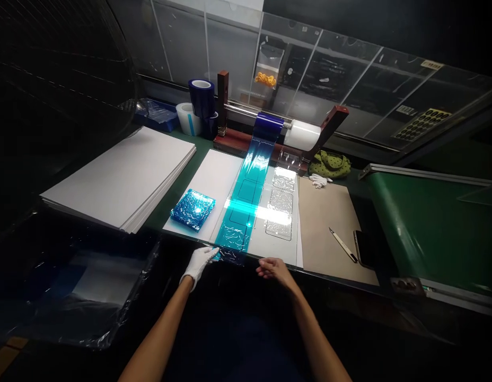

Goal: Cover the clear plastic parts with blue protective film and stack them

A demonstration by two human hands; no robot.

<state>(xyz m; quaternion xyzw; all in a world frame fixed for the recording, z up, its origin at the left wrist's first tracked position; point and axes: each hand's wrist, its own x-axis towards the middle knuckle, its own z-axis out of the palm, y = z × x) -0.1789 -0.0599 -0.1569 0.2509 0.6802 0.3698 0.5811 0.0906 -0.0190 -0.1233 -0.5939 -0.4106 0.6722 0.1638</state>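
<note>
My left hand (199,265), in a white glove, pinches the near left corner of a translucent blue film strip (251,185). The strip runs down from a dark blue roll (269,123) on a stand, over white sheets, with its near end hanging past the table edge. Rounded rectangular outlines show through it. My bare right hand (275,269) is just right of the strip's near end, apart from it, fingers loosely bent with nothing visible in them. A stack of shiny blue film pieces (193,209) lies left of the strip. Clear film pieces (281,204) with dark outlines lie to its right.
A thick stack of white sheets (122,175) lies left. Behind stand spare film rolls (201,98) and a white roll (304,135). On brown board (325,212) are a cutter knife (343,245) and a phone (364,248). A green conveyor belt (437,228) is at right.
</note>
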